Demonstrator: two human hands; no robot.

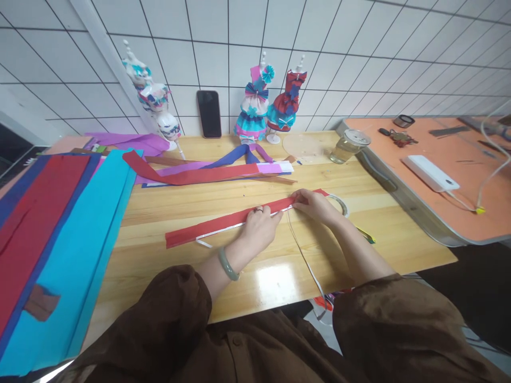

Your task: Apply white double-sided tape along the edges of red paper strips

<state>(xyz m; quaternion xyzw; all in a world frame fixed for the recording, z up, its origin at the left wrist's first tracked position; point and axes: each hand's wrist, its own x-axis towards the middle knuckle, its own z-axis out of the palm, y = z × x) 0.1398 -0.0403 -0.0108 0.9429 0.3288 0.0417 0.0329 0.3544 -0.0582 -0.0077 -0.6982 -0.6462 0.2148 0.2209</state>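
Note:
A long red crepe paper strip [215, 226] lies slantwise on the wooden table, with narrow white tape [223, 232] along its near edge. The tape's left end sticks out loose from the paper. My left hand [259, 229] rests on the middle of the strip, fingers laid over it and index finger pointing right. Further right, my right hand [313, 205] has thumb and fingers pinched at the taped edge. A thin pale ribbon-like strip [303, 255] hangs from near these fingertips over the table's front edge. Beyond my right wrist is a tape roll [341, 205], partly hidden.
Folded red paper [43, 213] and turquoise paper [96, 229] cover the left side. More coloured strips [207, 173] lie behind. Decorated dress forms [252, 111], a phone [209, 114] and a lidded cup [347, 146] stand at the back. A yellow cutter [367, 235] lies right.

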